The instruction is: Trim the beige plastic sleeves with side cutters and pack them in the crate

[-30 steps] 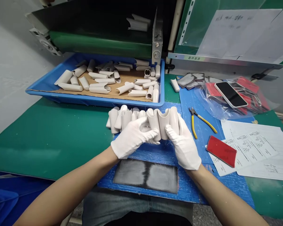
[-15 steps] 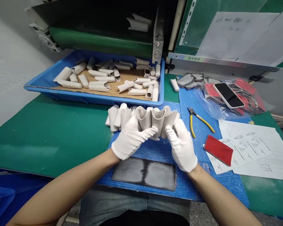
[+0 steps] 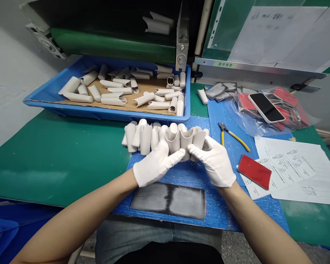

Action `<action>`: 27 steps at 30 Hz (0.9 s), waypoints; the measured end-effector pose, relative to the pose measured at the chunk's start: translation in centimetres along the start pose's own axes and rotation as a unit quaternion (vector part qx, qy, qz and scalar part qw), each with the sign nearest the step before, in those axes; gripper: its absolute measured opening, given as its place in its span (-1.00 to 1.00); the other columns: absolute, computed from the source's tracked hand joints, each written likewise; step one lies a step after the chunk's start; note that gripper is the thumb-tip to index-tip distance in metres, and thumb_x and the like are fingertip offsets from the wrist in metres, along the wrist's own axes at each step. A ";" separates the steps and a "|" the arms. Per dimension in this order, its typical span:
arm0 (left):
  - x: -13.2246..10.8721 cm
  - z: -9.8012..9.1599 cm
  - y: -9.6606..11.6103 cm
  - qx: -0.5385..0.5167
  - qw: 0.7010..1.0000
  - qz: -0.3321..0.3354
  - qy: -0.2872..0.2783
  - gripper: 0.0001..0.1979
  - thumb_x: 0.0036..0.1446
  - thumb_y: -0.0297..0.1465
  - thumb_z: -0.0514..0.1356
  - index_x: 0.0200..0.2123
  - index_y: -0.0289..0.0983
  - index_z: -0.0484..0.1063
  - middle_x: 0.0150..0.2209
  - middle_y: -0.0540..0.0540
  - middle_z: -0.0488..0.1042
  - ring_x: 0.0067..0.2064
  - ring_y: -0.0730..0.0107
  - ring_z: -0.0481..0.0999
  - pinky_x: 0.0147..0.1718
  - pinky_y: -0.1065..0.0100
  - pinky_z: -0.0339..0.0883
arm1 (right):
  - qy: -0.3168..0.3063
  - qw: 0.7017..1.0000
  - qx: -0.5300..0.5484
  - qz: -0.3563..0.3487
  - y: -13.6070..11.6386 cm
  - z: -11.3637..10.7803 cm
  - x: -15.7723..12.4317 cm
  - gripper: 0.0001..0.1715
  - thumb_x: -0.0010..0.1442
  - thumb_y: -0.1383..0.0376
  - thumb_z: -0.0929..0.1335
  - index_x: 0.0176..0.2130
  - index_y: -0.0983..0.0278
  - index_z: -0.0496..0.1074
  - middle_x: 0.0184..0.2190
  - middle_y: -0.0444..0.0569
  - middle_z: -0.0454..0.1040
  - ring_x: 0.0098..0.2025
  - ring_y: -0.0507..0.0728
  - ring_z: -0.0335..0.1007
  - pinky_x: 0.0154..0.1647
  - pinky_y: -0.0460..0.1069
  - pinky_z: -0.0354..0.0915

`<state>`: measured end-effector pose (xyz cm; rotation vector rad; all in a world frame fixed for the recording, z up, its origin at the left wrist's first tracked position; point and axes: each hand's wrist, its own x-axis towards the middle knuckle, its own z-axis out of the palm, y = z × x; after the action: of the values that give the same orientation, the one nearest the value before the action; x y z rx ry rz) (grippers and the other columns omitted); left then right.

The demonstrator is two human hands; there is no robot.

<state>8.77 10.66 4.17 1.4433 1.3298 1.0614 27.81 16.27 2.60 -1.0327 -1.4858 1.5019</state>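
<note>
My left hand, in a white glove, grips the left side of a row of white plastic shells, its thumb across their front. My right hand, also gloved, closes on the right side of the same row. Three shells stand upright between the hands, their curved notched ends up. Several more white shells stand close together to the left and behind. In front of the hands a black abrasive sheet with grey, dusty patches lies on the blue covering.
A blue tray holding many white shells sits behind, below a green roller. On the right are yellow-handled cutters, a red pad, papers, a phone on bagged red pads, and a single shell.
The held shells have moved slightly down and back against the standing group. My right thumb has shifted left toward my left thumb. The camera view has moved a little.
</note>
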 end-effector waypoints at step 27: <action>-0.1 -1.0 1.0 -0.477 0.855 -0.195 -0.067 -0.61 0.47 -0.26 0.15 0.30 -0.05 0.42 0.50 -0.08 0.21 0.54 -0.09 0.13 0.30 -0.39 0.33 | -0.036 0.989 0.105 0.096 -0.4 -1.2 0.7 -0.37 0.23 -0.10 0.52 0.16 0.16 0.60 0.16 0.00 0.59 0.13 0.31 0.53 0.10 0.19 0.53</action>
<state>8.10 10.59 5.42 0.4584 0.7309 1.0742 28.67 17.40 2.99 -1.0274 -1.2718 1.8053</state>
